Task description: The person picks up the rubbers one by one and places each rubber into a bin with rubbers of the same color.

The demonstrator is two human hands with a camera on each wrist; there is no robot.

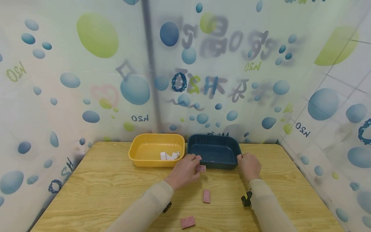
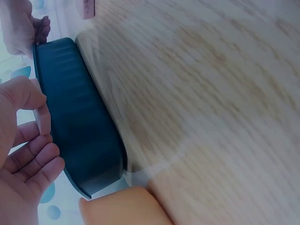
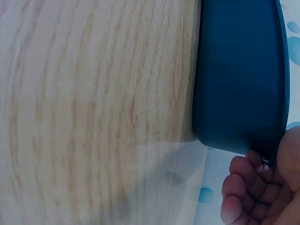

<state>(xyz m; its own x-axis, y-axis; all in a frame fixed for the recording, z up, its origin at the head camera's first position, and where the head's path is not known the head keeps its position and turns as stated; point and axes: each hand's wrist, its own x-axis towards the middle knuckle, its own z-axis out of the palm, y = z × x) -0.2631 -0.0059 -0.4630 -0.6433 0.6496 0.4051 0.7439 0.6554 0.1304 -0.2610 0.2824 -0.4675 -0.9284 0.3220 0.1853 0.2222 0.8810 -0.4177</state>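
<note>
My left hand (image 1: 185,170) is at the front left corner of the dark blue tray (image 1: 214,166). Its thumb and fingers pinch a small flat pink block (image 2: 44,119), held up against the tray's rim in the left wrist view. In the head view, pink shows at two spots beside these fingers, the lower one a pink piece (image 1: 201,168) in front of the tray. At the tray's right end, my right hand (image 1: 250,166) grips the rim, thumb over it and fingers curled beneath in the right wrist view.
Left of the blue tray stands a yellow tray (image 1: 137,163) with several white pieces (image 1: 168,156) in its right corner. Two pink blocks lie on the wooden table (image 1: 95,190): one upright block (image 1: 206,196) and a nearer block (image 1: 188,222). A patterned curtain (image 1: 116,71) hangs behind.
</note>
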